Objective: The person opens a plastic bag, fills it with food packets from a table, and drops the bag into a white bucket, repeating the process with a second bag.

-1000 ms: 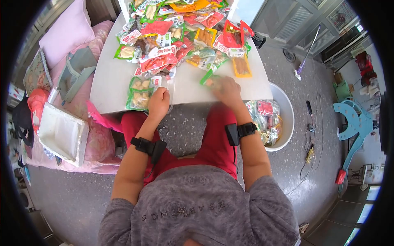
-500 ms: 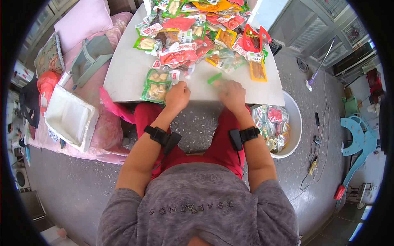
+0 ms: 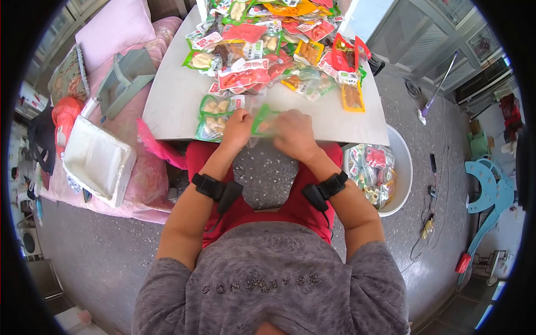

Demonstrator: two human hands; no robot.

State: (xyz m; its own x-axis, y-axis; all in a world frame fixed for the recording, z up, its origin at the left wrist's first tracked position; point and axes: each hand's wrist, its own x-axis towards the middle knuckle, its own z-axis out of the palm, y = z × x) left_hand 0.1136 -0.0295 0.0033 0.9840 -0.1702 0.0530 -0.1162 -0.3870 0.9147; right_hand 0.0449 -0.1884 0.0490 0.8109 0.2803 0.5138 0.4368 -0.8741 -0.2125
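My right hand (image 3: pixel 295 134), slightly blurred, is closed on a green-edged snack packet (image 3: pixel 261 119) at the front edge of the table. The packet reaches left toward my left hand (image 3: pixel 237 129), whose fingers are curled together; what they pinch is hidden. Some clear plastic shows between the hands. Touching or just left of my left hand lie two green-edged packets of pale pieces (image 3: pixel 214 118), one overlapping the other. Farther back is a big heap of sealed snack packets (image 3: pixel 243 75) in red, yellow, green and clear wrapping.
A white tub (image 3: pixel 403 167) holding more packets stands on the floor right of the table (image 3: pixel 173 106). At left, a bed with pink covers carries a white foam box (image 3: pixel 100 159) and a grey-green caddy (image 3: pixel 125 84). Cables (image 3: pixel 430 223) run across the floor at right.
My right hand has moved left with the green-edged packet, bringing it close to my left hand. My left hand has shifted only slightly.
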